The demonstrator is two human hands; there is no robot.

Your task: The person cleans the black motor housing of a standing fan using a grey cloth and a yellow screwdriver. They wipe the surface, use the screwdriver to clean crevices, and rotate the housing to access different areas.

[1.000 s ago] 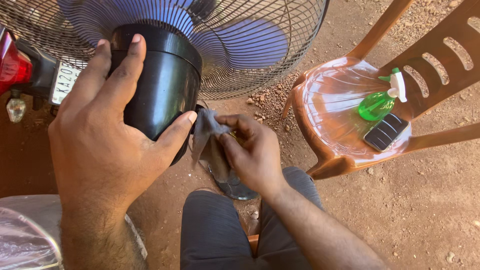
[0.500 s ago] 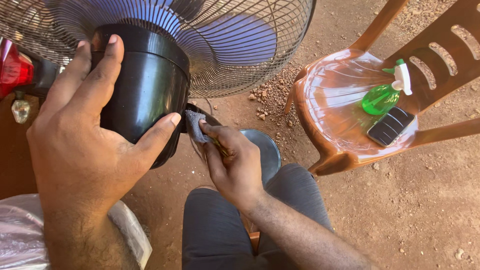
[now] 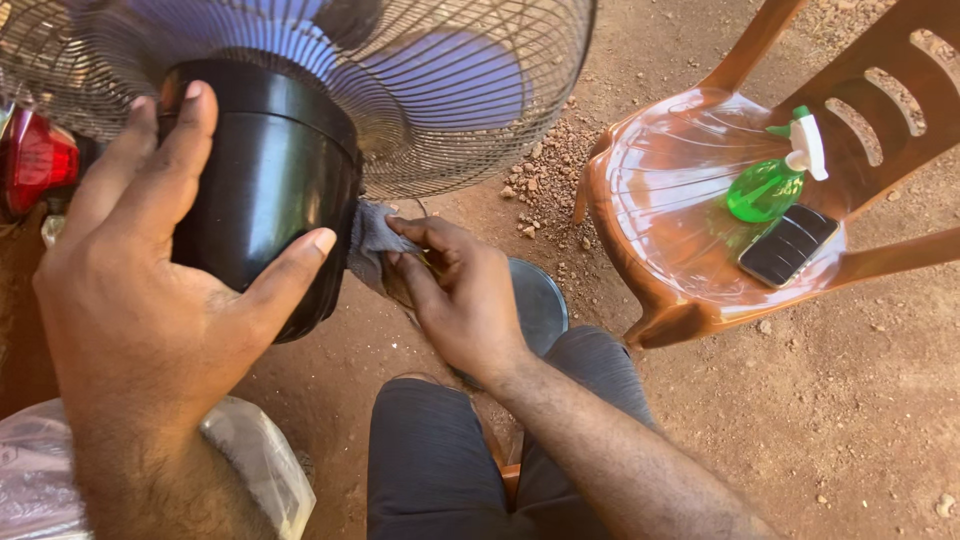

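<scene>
Behind the fan's wire cage (image 3: 480,120), the left hand (image 3: 150,300) wraps its fingers around the black motor housing (image 3: 265,180) while the right hand (image 3: 460,300) pinches a grey cloth (image 3: 372,232) against it.

fan motor housing (image 3: 265,180) glossy black | blades (image 3: 440,80) blue-purple behind a grey wire grille (image 3: 520,120) | cloth (image 3: 372,235) grey | chair (image 3: 700,230) shiny orange-brown | spray bottle (image 3: 765,185) bright green w/ white trigger | phone (image 3: 788,245) black | ground (image 3: 830,400) reddish dirt | trousers (image 3: 430,460) dark grey
</scene>
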